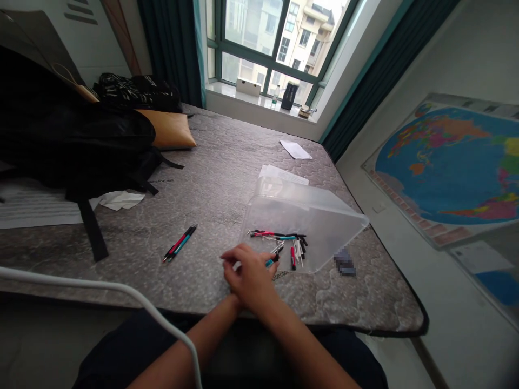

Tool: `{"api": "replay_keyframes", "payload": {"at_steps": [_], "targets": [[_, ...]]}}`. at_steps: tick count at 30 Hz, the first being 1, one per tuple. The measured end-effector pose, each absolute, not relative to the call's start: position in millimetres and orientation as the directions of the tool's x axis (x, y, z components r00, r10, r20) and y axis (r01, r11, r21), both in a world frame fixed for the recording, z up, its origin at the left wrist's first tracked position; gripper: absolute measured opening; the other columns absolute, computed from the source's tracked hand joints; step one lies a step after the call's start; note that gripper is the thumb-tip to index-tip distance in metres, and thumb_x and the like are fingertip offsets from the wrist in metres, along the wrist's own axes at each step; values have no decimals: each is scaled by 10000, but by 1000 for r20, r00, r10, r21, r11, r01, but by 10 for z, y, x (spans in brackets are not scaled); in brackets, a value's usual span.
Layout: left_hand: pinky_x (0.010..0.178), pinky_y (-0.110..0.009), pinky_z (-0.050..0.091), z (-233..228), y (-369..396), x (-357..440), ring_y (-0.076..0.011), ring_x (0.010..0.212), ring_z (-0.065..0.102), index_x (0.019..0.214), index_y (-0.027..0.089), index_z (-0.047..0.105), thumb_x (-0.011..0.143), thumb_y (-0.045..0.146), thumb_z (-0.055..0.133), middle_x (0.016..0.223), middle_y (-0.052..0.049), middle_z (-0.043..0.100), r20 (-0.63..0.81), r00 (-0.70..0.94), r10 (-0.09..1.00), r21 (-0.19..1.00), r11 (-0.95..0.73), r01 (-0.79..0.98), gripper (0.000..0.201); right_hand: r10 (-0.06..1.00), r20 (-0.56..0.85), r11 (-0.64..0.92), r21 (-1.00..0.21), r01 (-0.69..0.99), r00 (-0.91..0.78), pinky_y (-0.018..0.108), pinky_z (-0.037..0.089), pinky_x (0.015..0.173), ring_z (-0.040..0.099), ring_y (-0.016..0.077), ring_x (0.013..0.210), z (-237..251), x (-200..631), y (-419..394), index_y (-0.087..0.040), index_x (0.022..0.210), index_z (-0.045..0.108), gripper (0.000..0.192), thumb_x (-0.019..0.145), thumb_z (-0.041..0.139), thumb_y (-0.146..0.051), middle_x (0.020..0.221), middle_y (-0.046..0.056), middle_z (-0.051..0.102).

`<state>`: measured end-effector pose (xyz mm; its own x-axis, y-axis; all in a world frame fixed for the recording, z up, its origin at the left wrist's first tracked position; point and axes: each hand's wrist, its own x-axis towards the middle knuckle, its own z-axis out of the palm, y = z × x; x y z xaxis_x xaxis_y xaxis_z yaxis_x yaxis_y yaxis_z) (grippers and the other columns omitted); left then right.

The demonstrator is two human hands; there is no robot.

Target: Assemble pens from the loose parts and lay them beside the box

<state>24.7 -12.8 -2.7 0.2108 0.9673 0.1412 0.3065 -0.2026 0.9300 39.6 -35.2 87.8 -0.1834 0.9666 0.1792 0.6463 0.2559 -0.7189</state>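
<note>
Two forearms [302,332], our own, cross at the near edge of a grey quilted mattress [219,178], the right one lying over the left. Our right hand [249,270] is uppermost, its fingers bent and pointing leftward; we cannot tell whether anything is gripped in it. Our left hand [274,266] is mostly hidden beneath, and only its fingertips show on the right, against a small turquoise piece [268,263]; whether they close on it we cannot make out.

Just beyond our hands we see a translucent plastic box [324,232]. Loose pen parts [293,258] lie scattered at its near side: red, black and turquoise pieces among slim pale rods [298,251]. Well apart from the box, to the left of our hands, a group of slim pens [180,244] in black, red and turquoise lies side by side on the mattress, slanting away from us.

Behind the box we see white paper [295,149], and to its right a small dark item [344,262], too blocky to identify. A black backpack [81,129] fills the far left, near a tan pouch [170,129]. A white cable [101,284] curves across the lower left, in front of us.
</note>
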Motion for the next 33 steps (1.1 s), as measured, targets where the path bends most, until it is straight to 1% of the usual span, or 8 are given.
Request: {"api": "replay_keyframes", "payload": {"at_steps": [3,6,9,13,22,27,31,33], "targets": [[858,-309,519,48,-14,151,-216,941,668,966,224,736,820,226,621,973,-27,735,210,237,949,928,-270,257,186,968,249,212,-878,429,30,262,521,734,611,176,907,977,1080,-480,-224,991,660,138,903,562,-266,989,54,636],[904,-316,501,70,78,113,-195,968,660,997,207,718,862,249,587,1023,-39,730,253,206,945,923,-300,240,193,943,282,211,-918,335,179,252,515,679,605,175,879,905,1544,-442,-208,980,666,148,896,599,-310,978,63,633],[905,-319,498,35,97,128,-190,972,656,992,199,712,861,253,590,1027,-48,728,250,209,945,913,-302,275,187,959,266,226,-928,296,101,254,518,700,608,174,901,761,1662,-375,-206,987,684,151,902,599,-297,986,66,639],[885,-318,504,-39,59,150,-188,936,648,948,189,711,828,185,568,1000,-50,723,214,273,938,884,-305,353,187,962,271,264,-901,344,-29,249,505,711,607,158,880,594,1586,-352,-214,986,703,143,903,587,-227,965,52,642],[843,-304,512,-123,6,168,-181,886,637,858,189,685,717,68,484,910,-31,709,196,346,918,881,-320,349,274,957,265,291,-851,437,-122,265,486,774,605,153,869,454,1569,-377,-221,986,714,177,896,572,-167,944,41,639],[795,-293,521,-132,5,152,-174,818,639,838,183,681,763,124,530,839,-30,706,155,309,938,886,-270,377,178,949,277,316,-843,434,-154,259,482,778,600,146,862,455,1558,-381,-222,1082,681,231,881,589,-155,961,38,632],[874,-324,517,-79,30,141,-196,956,646,991,192,700,844,236,554,1010,-53,716,153,309,939,895,-264,360,212,954,291,290,-832,473,-72,261,487,718,586,137,777,428,1688,-323,-211,991,683,145,885,586,-195,903,30,625],[848,-317,530,-58,48,134,-207,988,651,1038,194,702,870,310,562,1070,-67,712,130,307,943,908,-237,345,247,961,277,246,-838,486,-10,255,489,678,589,136,775,390,1765,-282,-212,1022,674,164,882,590,-220,945,40,626]]}}
